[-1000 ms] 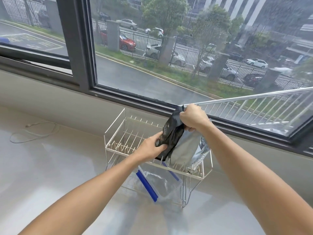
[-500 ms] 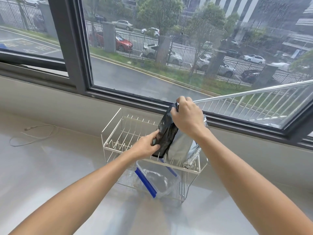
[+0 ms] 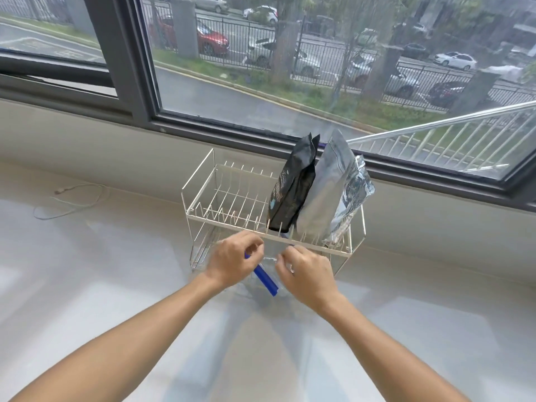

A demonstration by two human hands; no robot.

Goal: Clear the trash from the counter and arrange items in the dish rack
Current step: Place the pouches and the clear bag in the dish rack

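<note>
A white wire dish rack [image 3: 220, 195] stands on the pale counter under the window. In its right half a black pouch [image 3: 293, 192] stands upright, with a silver pouch [image 3: 322, 195] and a crinkled silver-and-clear bag [image 3: 355, 192] leaning beside it. Below the rack's front rail lies a clear zip bag with a blue strip [image 3: 265, 280]. My left hand [image 3: 235, 261] has its fingers curled at the blue strip's upper end. My right hand [image 3: 304, 272] pinches the clear bag's edge just right of the strip. Whether the left fingers grip the strip is partly hidden.
A thin white cable [image 3: 72, 198] lies looped on the counter [image 3: 87, 285] at the far left. The window sill and dark frame [image 3: 232, 129] run right behind the rack. A metal railing [image 3: 435, 123] shows outside the glass.
Both hands have let go of the black pouch, which now stands in the rack on its own. They have dropped down to the clear blue-strip bag under the rack's front rail.
</note>
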